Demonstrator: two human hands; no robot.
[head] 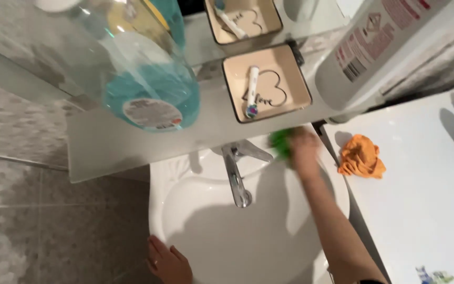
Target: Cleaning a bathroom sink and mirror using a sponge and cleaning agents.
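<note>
1. The green cloth sat at the centre of the frame, pressed to the back rim of the white sink, just right of the chrome tap.
2. The right hand was closed around the cloth, blurred by motion; how tightly the fingers gripped could not be told.
3. The left hand, at the bottom of the frame, lay flat and spread open on the sink's front rim, holding nothing.
4. Judging from this, wiping was under way at the rear right edge; no foam or streaks showed in the basin, so how much was already cleaned could not be told.
5. Above the tap ran a glass shelf carrying a blue liquid bottle in the upper left and a square dish with a toothbrush head.
6. A white spray can filled the upper right.
7. An orange rag lay crumpled on the white counter at right.
</note>
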